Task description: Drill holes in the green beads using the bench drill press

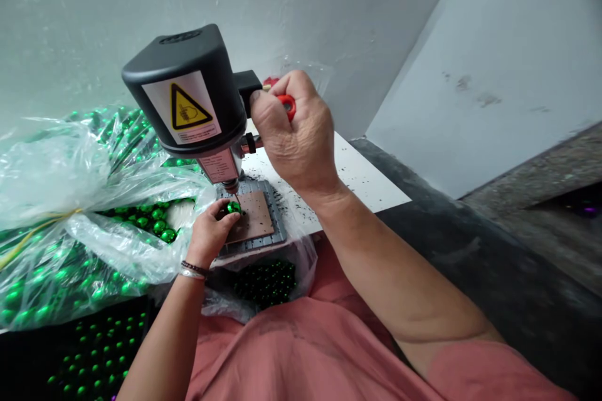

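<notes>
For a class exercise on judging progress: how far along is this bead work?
Some drilling looks done: dark chips litter the white board. In hand is one green bead, pinched by the left hand under the drill, the right hand on its lever. Beads fill the big bag and lower bag; which are finished or left, I cannot tell.

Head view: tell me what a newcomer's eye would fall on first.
Probably the black machine head left of centre, with its yellow warning triangle, and the right hand gripping the red handle beside it. Next, the shiny green balls in and around clear plastic at the left. Below the machine head, the left hand holds one green ball at the thin bit.
</notes>
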Available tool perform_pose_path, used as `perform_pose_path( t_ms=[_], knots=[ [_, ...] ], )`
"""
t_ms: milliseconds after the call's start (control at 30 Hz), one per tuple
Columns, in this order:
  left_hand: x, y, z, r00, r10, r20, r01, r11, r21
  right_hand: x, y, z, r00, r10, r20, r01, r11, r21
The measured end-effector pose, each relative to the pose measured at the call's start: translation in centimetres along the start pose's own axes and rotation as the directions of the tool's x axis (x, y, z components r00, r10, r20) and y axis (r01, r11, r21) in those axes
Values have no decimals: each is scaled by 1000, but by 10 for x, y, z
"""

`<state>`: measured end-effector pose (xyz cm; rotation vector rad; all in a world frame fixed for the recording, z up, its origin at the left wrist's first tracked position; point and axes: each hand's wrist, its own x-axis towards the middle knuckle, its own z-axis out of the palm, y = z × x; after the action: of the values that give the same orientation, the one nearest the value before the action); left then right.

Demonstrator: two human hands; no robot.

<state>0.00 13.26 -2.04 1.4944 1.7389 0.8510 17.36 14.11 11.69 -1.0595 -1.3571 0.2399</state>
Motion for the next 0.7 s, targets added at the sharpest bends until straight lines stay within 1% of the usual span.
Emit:
perform_pose_path(
  t_ms=[100, 167, 267, 333, 433, 633, 700],
  knots=[
    [0, 2, 1, 999, 15, 37, -14, 1000, -5, 14, -2, 1, 1000, -4, 28, 4, 1000, -10],
    [1, 1, 2, 999, 18, 32, -19, 1000, 16, 26, -2, 2, 998, 12, 63, -10, 999, -41],
    [2, 2, 3, 1000, 25, 0, -25, 996, 90, 41, -2, 6, 992, 68, 110, -54, 991, -120],
    [3, 4, 5, 999, 53, -5, -52, 986, 161, 47, -1, 8, 987, 96, 127, -76, 985, -156],
    [5, 8, 8, 996, 89, 11, -89, 966, 243, 49, -1, 9, 985, 108, 134, -87, 984, -155],
    [10, 12, 9, 995, 78, 62, -93, 949, 302, 45, -1, 8, 986, 115, 123, -104, 990, -96],
    [10, 12, 9, 994, 82, 74, -102, 938, 332, 40, 0, 6, 988, 95, 118, -87, 994, -73]
  ],
)
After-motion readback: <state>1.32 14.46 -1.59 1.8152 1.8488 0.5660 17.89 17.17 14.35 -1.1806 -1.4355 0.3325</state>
